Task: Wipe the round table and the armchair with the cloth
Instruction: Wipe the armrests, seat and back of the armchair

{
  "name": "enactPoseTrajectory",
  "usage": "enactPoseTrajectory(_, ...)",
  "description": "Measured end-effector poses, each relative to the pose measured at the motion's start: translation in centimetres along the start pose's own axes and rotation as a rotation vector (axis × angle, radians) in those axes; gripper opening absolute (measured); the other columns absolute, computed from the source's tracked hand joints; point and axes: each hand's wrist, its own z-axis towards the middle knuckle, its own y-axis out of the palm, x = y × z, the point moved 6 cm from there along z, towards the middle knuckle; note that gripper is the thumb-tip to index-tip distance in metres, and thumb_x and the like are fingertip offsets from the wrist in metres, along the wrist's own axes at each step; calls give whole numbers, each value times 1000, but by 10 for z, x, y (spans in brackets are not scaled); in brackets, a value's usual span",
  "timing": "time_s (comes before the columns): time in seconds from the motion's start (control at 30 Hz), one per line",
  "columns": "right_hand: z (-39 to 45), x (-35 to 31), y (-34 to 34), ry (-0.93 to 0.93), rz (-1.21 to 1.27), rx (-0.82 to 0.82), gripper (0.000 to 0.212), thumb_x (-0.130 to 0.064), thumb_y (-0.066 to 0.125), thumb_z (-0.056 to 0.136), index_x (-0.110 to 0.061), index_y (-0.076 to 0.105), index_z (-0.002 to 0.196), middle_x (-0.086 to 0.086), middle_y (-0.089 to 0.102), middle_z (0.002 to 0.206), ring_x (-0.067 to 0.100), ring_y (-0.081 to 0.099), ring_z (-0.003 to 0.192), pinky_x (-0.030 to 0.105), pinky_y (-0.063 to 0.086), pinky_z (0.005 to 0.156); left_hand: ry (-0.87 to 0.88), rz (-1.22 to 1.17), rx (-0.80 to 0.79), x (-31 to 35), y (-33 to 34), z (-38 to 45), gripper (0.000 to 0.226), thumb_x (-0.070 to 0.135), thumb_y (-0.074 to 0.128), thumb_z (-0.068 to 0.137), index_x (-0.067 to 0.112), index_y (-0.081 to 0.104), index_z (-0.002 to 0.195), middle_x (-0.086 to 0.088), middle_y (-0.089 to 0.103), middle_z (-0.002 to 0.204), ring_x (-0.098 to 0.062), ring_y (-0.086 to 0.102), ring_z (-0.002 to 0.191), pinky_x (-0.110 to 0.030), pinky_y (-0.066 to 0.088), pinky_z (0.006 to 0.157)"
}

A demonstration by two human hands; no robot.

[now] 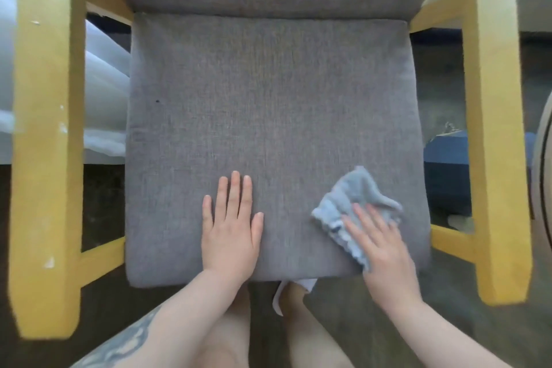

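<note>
The armchair fills the view: a grey fabric seat cushion (268, 104), a grey backrest at the top, and yellow wooden arms on the left (44, 128) and right (495, 128). A light blue-grey cloth (348, 197) lies crumpled on the front right part of the seat. My right hand (379, 245) presses flat on the cloth with straight fingers. My left hand (231, 230) rests flat on the bare cushion near its front edge, to the left of the cloth.
A curved pale edge (542, 176), perhaps the round table, shows at the far right. A dark blue object (445, 170) sits on the floor under the right arm. White sheer fabric (101, 75) hangs left of the seat. My bare knees (227, 334) are below the cushion's front edge.
</note>
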Motion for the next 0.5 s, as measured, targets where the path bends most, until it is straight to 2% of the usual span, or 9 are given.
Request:
enactPoseTrajectory(0.03, -11, 24, -5, 336, 51, 63, 84, 16, 50, 66, -21, 43, 141, -7, 24, 154, 17, 16, 145, 51, 27, 111, 10, 12, -20, 0, -1, -4, 62, 40, 22, 97, 13, 18, 153, -7, 15, 159, -23, 11, 147, -45, 7, 117)
enactPoseTrajectory(0.07, -21, 26, -3, 547, 59, 118, 87, 20, 51, 64, -17, 43, 142, -7, 20, 156, 19, 13, 146, 53, 32, 108, 4, 18, -39, 0, -3, -7, 62, 41, 20, 97, 14, 17, 153, -6, 14, 160, -23, 10, 147, -44, 6, 117)
enactPoseTrajectory(0.1, -23, 10, -2, 582, 56, 142, 89, 20, 54, 62, -16, 43, 142, -4, 21, 156, 22, 14, 146, 54, 36, 106, -16, 22, -54, 0, -7, -10, 63, 42, 18, 97, 15, 15, 153, -5, 12, 160, -22, 8, 147, -42, 5, 117)
enactPoseTrajectory(0.13, -20, -14, 2, 473, 59, 134, 91, 18, 58, 59, -16, 44, 142, -1, 25, 155, 25, 17, 144, 54, 39, 104, -34, 19, -67, 1, -11, -13, 64, 42, 16, 96, 16, 11, 154, -4, 8, 160, -21, 5, 148, -41, 3, 118)
enactPoseTrajectory(0.23, -9, -83, 21, -384, 16, -87, 93, -5, 76, 56, -22, 43, 141, 3, 39, 149, 28, 34, 138, 47, 33, 110, -5, 1, -155, 1, -15, -19, 63, 38, 19, 99, 20, -10, 152, 2, -13, 160, -17, -12, 147, -37, -4, 118)
enactPoseTrajectory(0.3, -6, -73, 18, -689, -123, -117, 82, -8, 59, 68, -26, 36, 144, 2, 40, 149, 25, 34, 139, 42, 23, 112, 49, 31, -203, -9, -20, -29, 65, 35, 25, 101, 24, -14, 151, 5, -17, 159, -15, -15, 146, -36, -2, 119)
enactPoseTrajectory(0.37, 6, -32, 7, -508, -125, -6, 85, 1, 40, 67, -29, 28, 146, 4, 39, 149, 23, 22, 144, 44, 20, 111, 52, 71, -196, -29, -23, -43, 65, 37, 25, 102, 26, -17, 150, 6, -19, 159, -16, -16, 146, -38, 1, 120)
enactPoseTrajectory(0.43, 8, -12, 1, -11, 19, 118, 89, 7, 44, 63, -24, 31, 146, 9, 35, 151, 26, 17, 144, 55, 24, 109, -34, 98, -184, -52, -19, -63, 66, 42, 21, 103, 24, -22, 148, 5, -24, 157, -18, -21, 145, -40, 2, 120)
enactPoseTrajectory(0.5, 1, -51, 14, 352, 105, 225, 81, 0, 43, 64, -16, 39, 143, 12, 33, 152, 33, 22, 142, 58, 25, 107, -86, 89, -183, -64, -8, -83, 67, 45, 19, 102, 22, -23, 148, 2, -26, 156, -19, -24, 143, -40, 0, 120)
